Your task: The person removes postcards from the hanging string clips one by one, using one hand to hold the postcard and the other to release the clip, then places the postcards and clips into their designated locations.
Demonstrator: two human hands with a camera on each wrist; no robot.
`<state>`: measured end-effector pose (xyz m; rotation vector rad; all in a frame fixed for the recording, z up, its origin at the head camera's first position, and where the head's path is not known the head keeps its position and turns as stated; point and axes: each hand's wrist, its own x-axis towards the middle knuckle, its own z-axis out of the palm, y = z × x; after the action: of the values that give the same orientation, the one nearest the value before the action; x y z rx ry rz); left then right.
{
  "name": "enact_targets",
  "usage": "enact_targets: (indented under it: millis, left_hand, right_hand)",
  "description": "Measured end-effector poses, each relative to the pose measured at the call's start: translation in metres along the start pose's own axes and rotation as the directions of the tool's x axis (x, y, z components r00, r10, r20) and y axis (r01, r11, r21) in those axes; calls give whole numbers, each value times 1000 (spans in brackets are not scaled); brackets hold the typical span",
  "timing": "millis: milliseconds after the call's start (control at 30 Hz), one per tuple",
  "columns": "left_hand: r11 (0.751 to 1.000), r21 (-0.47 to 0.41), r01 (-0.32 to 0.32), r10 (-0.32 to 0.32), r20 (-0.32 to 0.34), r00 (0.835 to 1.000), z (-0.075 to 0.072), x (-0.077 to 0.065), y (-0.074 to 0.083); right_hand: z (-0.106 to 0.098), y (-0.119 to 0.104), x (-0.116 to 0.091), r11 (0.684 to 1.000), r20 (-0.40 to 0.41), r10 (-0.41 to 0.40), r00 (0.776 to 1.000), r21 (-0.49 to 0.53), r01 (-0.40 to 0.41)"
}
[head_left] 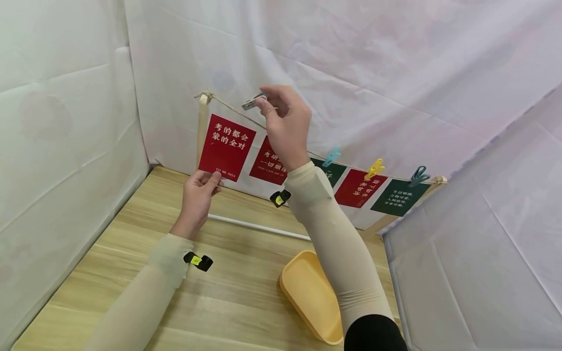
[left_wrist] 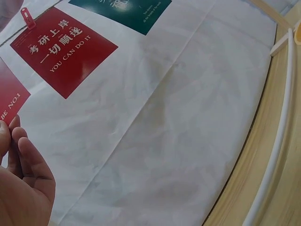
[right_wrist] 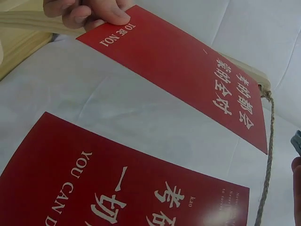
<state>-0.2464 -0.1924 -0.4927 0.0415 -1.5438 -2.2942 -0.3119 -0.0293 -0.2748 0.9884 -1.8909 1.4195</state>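
My left hand [head_left: 197,200] pinches a red card [head_left: 226,153] with white writing by its lower edge. Behind the card's top runs a twine line [head_left: 232,109], close to the left wooden post [head_left: 203,124]. Over the twine, my right hand [head_left: 290,129] holds a grey clothespin [head_left: 251,102] between thumb and fingers, up and to the right of the card. In the right wrist view the card's upper edge lies right by the twine. Beside it hangs another red card [left_wrist: 63,54], clipped with a red clothespin [left_wrist: 28,19]; my right hand partly hides it in the head view.
Farther right, a green card [head_left: 335,174], a red card [head_left: 357,189] and another green card [head_left: 398,197] hang under blue, yellow and dark teal clothespins. A yellow tray [head_left: 307,287] stands on the wooden table. A white rod [head_left: 259,226] runs low between the posts.
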Motion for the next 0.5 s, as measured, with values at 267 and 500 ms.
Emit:
enact_targets:
  millis: [267, 500]
  left_hand:
    - [1000, 7, 4, -4, -7, 1000, -5, -4, 0]
    - [1000, -5, -2, 2, -30, 1000, -9, -5, -1]
  right_hand:
    - [-7, 4, -3, 999, -27, 15, 1000, 51, -14]
    - [-12, 1, -6, 997, -29, 40, 999, 72, -38]
